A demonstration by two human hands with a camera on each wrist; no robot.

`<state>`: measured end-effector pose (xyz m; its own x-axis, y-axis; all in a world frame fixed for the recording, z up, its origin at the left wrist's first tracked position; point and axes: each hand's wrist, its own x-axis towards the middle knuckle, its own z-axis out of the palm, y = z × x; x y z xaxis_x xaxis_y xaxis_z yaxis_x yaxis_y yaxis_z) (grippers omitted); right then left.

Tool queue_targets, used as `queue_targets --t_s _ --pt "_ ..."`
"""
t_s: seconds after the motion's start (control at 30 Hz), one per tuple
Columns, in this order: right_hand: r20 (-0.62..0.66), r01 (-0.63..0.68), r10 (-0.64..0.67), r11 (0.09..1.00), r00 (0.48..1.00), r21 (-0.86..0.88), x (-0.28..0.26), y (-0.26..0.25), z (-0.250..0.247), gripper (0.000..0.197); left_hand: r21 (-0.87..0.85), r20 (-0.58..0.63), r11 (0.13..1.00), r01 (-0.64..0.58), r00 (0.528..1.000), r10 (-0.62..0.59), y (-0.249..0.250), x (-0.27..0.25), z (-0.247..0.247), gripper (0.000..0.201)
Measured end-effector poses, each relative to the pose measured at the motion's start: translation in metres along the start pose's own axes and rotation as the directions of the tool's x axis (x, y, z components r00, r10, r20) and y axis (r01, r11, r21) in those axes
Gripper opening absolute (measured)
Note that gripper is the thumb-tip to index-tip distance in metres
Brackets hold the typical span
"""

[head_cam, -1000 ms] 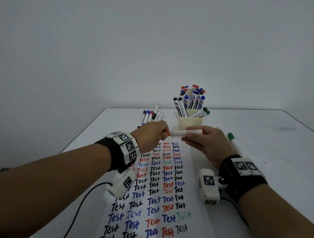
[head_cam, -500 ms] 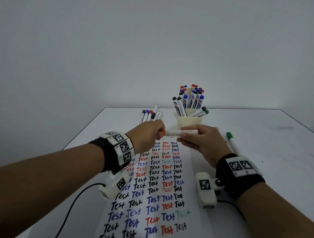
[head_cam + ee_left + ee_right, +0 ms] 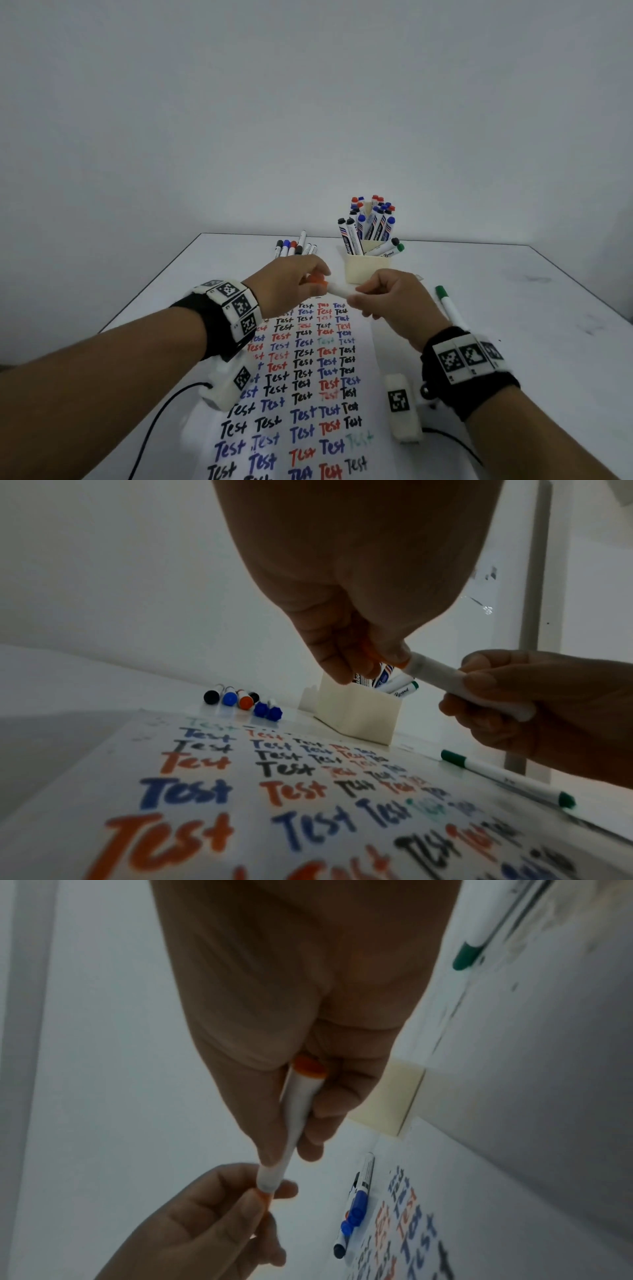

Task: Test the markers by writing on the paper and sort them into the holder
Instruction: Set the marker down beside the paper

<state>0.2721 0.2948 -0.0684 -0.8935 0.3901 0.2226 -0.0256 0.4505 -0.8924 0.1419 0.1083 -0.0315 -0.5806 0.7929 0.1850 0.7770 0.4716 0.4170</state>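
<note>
Now the left hand (image 3: 291, 281) pinches the orange cap (image 3: 317, 280) while the right hand (image 3: 394, 301) grips the white plastic marker (image 3: 340, 291), which has tilted; uncapping looks near

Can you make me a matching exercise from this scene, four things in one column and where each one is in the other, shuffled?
Things:
1. orange marker
2. green marker
3. holder
4. paper

Places:
A. lying flat on the table under both hands, covered with the word Test
B. held between the left hand and the right hand
C. standing at the paper's far end, full of markers
D. lying loose on the table right of the paper

Pairs: 1-B, 2-D, 3-C, 4-A
</note>
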Motion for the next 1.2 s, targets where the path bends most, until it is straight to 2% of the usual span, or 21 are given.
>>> queue_targets --t_s 0.07,0.17,0.27,0.33,0.43,0.5,0.6,0.77,0.87,0.97,1.07,1.2 --pt "-0.060 0.003 -0.008 0.997 0.998 -0.078 -0.005 -0.003 -0.006 0.021 -0.007 0.049 1.000 0.027 0.998 -0.027 -0.004 0.002 -0.003 0.057" --pt "-0.162 -0.063 0.014 0.951 0.987 -0.302 -0.010 0.000 -0.028 0.027 0.146 0.206 0.986 0.076 0.973 -0.106 -0.015 -0.002 -0.007 0.090" --pt "-0.246 -0.216 0.123 0.891 0.961 -0.398 -0.015 0.007 -0.056 0.025 0.332 0.361 0.937 0.110 0.903 -0.234 -0.033 -0.014 -0.005 0.123" --pt "-0.312 -0.292 0.157 0.844 0.937 -0.451 -0.017 0.014 -0.070 0.021 0.466 0.403 0.870 0.159 0.838 -0.369 -0.044 -0.019 0.000 0.141" --pt "-0.369 -0.360 0.172 0.765 0.913 -0.534 -0.015 0.021 -0.078 0.023 0.535 0.420 0.809 0.243 0.755 -0.504 -0.053 -0.025 0.006 0.135" --pt "-0.363 -0.387 0.192 0.699 0.912 -0.602 -0.010 0.023 -0.078 0.028 0.515 0.449 0.815 0.266 0.726 -0.521 -0.056 -0.028 0.008 0.146" --pt "-0.335 -0.401 0.224 0.592 0.915 -0.699 0.001 0.026 -0.073 0.036 0.518 0.473 0.818 0.248 0.714 -0.516 -0.060 -0.030 0.012 0.161" --pt "-0.353 -0.451 0.285 0.478 0.891 -0.754 0.016 0.032 -0.072 0.040 0.530 0.485 0.814 0.236 0.704 -0.519 -0.064 -0.027 0.014 0.163" --pt "-0.392 -0.497 0.309 0.462 0.867 -0.735 0.022 0.038 -0.077 0.055 0.539 0.495 0.812 0.226 0.695 -0.522 -0.063 -0.026 0.012 0.164" --pt "-0.391 -0.549 0.391 0.503 0.833 -0.668 0.023 0.048 -0.082 0.058 0.542 0.500 0.812 0.218 0.693 -0.520 -0.062 -0.026 0.011 0.164" --pt "-0.336 -0.548 0.441 0.558 0.832 -0.623 0.020 0.055 -0.086 0.058 0.542 0.499 0.811 0.222 0.691 -0.523 -0.063 -0.026 0.011 0.161" --pt "-0.322 -0.528 0.426 0.577 0.845 -0.623 0.018 0.058 -0.087 0.056 0.542 0.502 0.810 0.225 0.686 -0.527 -0.062 -0.025 0.011 0.159"
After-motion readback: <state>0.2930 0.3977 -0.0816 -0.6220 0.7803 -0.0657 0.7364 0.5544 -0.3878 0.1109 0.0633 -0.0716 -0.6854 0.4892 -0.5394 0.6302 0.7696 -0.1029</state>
